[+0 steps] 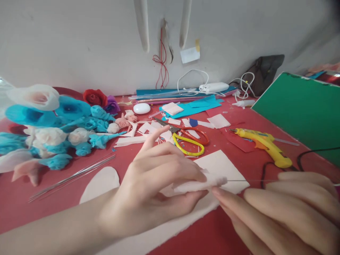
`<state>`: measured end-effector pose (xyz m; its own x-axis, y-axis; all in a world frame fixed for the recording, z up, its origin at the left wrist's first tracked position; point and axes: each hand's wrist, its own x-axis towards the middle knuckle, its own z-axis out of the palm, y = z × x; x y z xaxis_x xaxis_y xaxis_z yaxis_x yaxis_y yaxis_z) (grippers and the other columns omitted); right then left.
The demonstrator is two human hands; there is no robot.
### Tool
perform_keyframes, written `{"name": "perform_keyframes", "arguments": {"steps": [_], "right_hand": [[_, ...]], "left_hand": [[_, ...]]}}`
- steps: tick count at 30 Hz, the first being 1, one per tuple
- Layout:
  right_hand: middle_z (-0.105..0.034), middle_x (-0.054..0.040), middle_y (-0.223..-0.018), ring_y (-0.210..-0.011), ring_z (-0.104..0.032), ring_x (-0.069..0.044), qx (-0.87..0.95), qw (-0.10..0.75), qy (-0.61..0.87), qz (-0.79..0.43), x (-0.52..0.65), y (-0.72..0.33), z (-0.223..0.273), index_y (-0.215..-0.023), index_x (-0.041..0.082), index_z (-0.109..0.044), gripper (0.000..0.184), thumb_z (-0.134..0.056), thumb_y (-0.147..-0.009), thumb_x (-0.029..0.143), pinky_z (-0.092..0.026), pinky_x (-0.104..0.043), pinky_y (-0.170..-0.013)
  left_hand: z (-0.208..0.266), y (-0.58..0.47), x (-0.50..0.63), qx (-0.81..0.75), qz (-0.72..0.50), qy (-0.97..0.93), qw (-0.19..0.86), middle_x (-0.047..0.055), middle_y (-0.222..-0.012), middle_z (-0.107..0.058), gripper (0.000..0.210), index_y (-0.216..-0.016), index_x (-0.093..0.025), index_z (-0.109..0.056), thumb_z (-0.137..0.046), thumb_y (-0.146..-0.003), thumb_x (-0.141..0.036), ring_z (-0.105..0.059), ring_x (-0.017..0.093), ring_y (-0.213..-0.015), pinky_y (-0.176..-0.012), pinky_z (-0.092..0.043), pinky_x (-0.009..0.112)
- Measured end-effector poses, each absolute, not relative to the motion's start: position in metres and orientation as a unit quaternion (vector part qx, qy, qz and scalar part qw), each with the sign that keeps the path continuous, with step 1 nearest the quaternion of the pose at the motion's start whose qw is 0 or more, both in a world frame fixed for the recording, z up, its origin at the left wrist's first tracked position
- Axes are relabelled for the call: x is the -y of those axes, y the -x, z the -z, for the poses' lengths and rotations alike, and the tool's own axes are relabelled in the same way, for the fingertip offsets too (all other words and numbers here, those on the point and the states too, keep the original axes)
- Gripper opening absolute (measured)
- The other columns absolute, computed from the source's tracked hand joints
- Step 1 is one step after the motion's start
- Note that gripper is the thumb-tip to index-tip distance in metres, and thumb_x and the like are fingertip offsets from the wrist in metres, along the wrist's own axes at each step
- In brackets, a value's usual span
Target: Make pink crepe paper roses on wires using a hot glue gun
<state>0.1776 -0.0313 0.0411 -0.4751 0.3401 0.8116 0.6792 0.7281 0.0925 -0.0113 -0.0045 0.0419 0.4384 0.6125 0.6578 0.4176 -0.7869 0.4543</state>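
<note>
At lower centre of the frame, the pale pink rolled-paper tube (211, 181) pinched by the left hand (156, 180) is best squeezed lightly, the straight grey wire (247, 180) held level by the right hand (289, 209).

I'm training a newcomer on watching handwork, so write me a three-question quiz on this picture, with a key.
1. Multiple choice: what does the left hand hold?
a) the red rose
b) the pale paper roll
c) the green board

2. True or false: in the picture, the yellow glue gun lies to the right of the scissors.

3. Fill in: from the end of the roll, a thin wire runs toward the person's ____ hand.

Key: 1: b. 2: true. 3: right.
</note>
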Motion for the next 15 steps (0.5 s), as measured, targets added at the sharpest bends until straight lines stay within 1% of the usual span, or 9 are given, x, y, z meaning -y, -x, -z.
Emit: {"name": "perform_keyframes", "arguments": {"steps": [7,10,15], "right_hand": [[-0.053,0.0043,-0.064,-0.059,-0.044,-0.006,0.835,0.412,0.317,0.18,0.0308,-0.1789,-0.0368,-0.077,0.018,-0.062,0.007,-0.055,-0.08,0.019,-0.033,-0.026,-0.057],[-0.052,0.0043,-0.066,-0.06,-0.043,-0.007,0.839,0.402,0.328,0.166,0.0329,-0.18,-0.0341,-0.08,0.019,-0.061,0.005,-0.056,-0.078,0.019,-0.033,-0.027,-0.058],[-0.053,0.0039,-0.066,-0.059,-0.043,-0.008,0.841,0.399,0.33,0.159,0.0332,-0.1806,-0.0363,-0.08,0.019,-0.059,0.007,-0.055,-0.075,0.015,-0.032,-0.027,-0.057]], "left_hand": [[-0.0415,0.0121,0.0033,-0.289,-0.434,-0.847,0.106,-0.007,-0.07,-0.07,0.01,-0.079,-0.021,-0.063,-0.064,-0.072,-0.014,-0.061,0.008,-0.064,-0.105,-0.029,0.039],[-0.0413,0.0125,0.003,-0.281,-0.43,-0.853,0.091,-0.007,-0.07,-0.07,0.008,-0.077,-0.021,-0.063,-0.063,-0.073,-0.015,-0.061,0.008,-0.063,-0.102,-0.031,0.039],[-0.0392,0.0144,0.0024,-0.277,-0.425,-0.859,0.073,-0.008,-0.072,-0.071,0.007,-0.079,-0.023,-0.061,-0.06,-0.075,-0.017,-0.062,0.01,-0.066,-0.104,-0.03,0.042]]}}
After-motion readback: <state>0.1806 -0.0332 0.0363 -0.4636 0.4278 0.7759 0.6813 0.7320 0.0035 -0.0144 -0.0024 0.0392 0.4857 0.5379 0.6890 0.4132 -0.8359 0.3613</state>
